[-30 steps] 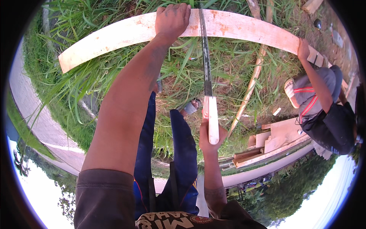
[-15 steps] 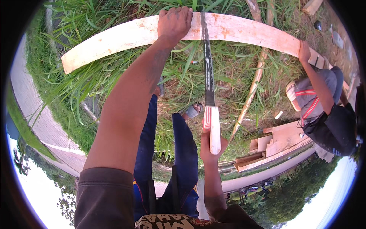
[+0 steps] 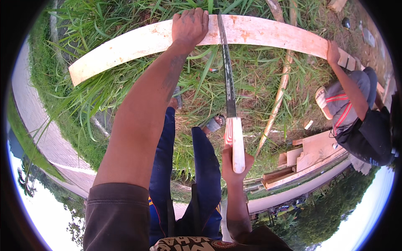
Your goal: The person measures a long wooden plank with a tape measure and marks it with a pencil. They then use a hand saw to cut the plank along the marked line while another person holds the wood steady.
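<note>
A long pale wooden board [image 3: 272,31] lies crosswise ahead of me. My left hand [image 3: 189,27] grips it near the middle, fingers over the far edge. Just right of that hand, a saw blade [image 3: 229,79] crosses the board, pointing away from me. My right hand [image 3: 235,164] is closed on the saw's white-and-red handle [image 3: 234,142], below the board in the picture.
A crouching co-worker [image 3: 362,117] holds the board's right end with a hand [image 3: 333,52]. Grass [image 3: 100,92] and a long pole [image 3: 274,111] lie below the board. Stacked wooden pieces [image 3: 310,150] sit at lower right. A paved path [image 3: 44,117] runs along the left.
My right hand and the saw have moved back toward my body, down in the picture. The board appears slightly lower in the frame, still held by my left hand and the co-worker.
</note>
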{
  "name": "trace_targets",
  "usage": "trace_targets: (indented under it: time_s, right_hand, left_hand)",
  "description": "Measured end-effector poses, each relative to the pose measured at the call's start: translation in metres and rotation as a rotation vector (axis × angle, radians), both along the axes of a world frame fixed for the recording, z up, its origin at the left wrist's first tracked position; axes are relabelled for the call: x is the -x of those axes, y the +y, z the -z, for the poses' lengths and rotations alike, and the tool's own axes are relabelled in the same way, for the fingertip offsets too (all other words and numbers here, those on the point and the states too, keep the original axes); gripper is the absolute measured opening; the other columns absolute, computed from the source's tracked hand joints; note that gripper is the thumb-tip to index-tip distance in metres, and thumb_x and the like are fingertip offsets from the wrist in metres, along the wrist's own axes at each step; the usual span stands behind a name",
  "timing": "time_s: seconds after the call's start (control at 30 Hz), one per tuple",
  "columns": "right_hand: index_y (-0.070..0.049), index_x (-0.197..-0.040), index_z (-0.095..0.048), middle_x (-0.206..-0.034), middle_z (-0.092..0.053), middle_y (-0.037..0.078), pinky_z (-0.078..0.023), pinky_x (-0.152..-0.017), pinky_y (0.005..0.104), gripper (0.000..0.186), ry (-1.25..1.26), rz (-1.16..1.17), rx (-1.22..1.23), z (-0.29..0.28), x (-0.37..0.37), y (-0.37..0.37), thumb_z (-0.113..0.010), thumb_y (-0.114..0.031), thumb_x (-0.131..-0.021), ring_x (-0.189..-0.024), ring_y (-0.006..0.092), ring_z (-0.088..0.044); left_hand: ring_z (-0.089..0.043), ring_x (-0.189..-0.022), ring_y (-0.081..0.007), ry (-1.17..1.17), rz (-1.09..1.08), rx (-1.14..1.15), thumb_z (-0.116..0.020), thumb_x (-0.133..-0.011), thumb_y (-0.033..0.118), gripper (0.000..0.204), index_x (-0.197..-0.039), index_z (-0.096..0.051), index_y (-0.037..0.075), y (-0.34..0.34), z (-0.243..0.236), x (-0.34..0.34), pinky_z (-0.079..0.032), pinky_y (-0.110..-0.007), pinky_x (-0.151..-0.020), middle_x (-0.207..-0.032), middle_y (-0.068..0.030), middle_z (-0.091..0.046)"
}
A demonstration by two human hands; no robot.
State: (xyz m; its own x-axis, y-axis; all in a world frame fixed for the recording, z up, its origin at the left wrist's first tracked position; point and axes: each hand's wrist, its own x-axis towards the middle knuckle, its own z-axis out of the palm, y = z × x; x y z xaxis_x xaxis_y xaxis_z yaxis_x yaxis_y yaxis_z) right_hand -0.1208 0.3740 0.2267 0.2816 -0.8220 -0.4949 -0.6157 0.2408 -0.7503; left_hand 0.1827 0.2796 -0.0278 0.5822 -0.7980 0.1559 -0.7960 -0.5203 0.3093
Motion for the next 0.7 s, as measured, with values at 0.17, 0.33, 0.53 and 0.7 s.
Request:
trace_targets:
  time_s: [0.17,0.33,0.53,0.7]
  right_hand:
    - [0.004,-0.074,-0.066,-0.059,-0.059,0.002,-0.042,-0.048,0.0246,0.013,-0.015,0.096,-0.011,-0.025,-0.002,0.004,-0.068,0.004,-0.087,-0.052,0.0056,-0.055]
    - [0.002,-0.071,-0.064,-0.057,-0.057,-0.001,-0.04,-0.047,0.0249,0.02,-0.103,0.115,-0.019,0.083,-0.078,-0.069,-0.072,-0.003,-0.089,-0.051,0.0035,-0.051]
    - [0.008,-0.093,-0.075,-0.064,-0.066,0.005,-0.047,-0.052,0.0244,0.013,0.106,-0.05,0.035,-0.027,0.038,0.02,-0.066,0.003,-0.085,-0.057,0.0055,-0.06]
    - [0.003,-0.068,-0.06,-0.056,-0.051,-0.002,-0.032,-0.045,0.027,0.023,-0.063,0.061,0.059,0.047,-0.045,-0.046,-0.069,0.0,-0.088,-0.05,0.0028,-0.045]
  left_hand:
    - [-0.065,-0.087,-0.0318,-0.092,-0.024,0.124,-0.056,-0.1,0.025,0.017,-0.094,-0.059,0.009,0.007,-0.007,0.008,-0.046,-0.049,-0.08,-0.083,-0.0112,-0.065]
    - [-0.065,-0.087,-0.0322,-0.08,0.006,0.072,-0.056,-0.101,0.025,0.018,-0.093,-0.06,0.009,0.002,0.004,0.005,-0.046,-0.049,-0.081,-0.085,-0.0118,-0.067]
    - [-0.066,-0.087,-0.0326,-0.033,-0.034,0.063,-0.054,-0.102,0.026,0.022,-0.091,-0.061,0.009,0.007,0.003,0.0,-0.047,-0.05,-0.083,-0.088,-0.0124,-0.07]
    - [-0.065,-0.085,-0.0323,0.041,-0.017,0.056,-0.054,-0.102,0.026,0.02,-0.094,-0.062,0.009,-0.001,-0.003,0.002,-0.046,-0.05,-0.081,-0.086,-0.0112,-0.069]
